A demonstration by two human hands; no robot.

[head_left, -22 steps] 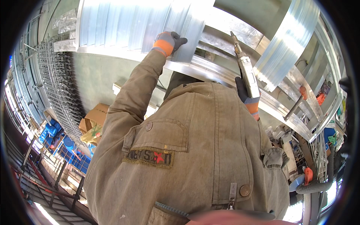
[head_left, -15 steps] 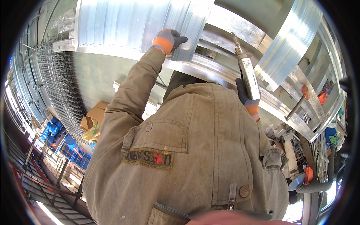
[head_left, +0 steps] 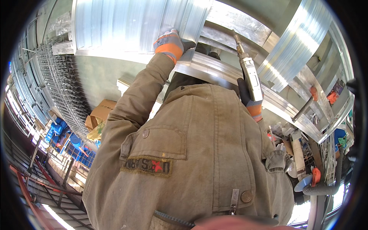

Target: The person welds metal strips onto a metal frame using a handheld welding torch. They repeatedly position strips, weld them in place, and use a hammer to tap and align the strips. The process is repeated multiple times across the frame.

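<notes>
My left hand (head_left: 168,44), in an orange and grey work glove, lies on the ribbed metal sheet (head_left: 126,27) near its lower right edge. Its thumb is spread out to the right, while the fingertips blend into the bright sheet. On the right, my right hand (head_left: 249,97), gloved with dark fingers, is wrapped round a silver handheld power tool (head_left: 251,74). The tool's narrow, brownish nose points up and away from me, above a metal frame (head_left: 214,69). The hand's palm side is hidden behind the tool.
Another ribbed sheet strip (head_left: 299,42) lies across the frame at right. A hammer-like tool with an orange end (head_left: 313,93) rests beyond it. Stacked wire mesh (head_left: 63,82) and a cardboard box (head_left: 102,110) are at left. Scrap and a grey hose (head_left: 326,189) sit at lower right.
My left hand has shifted slightly down the sheet, with its fingers laid further onto it. The tool in my right hand has moved a little left in view. The sheet appears slightly further left.
</notes>
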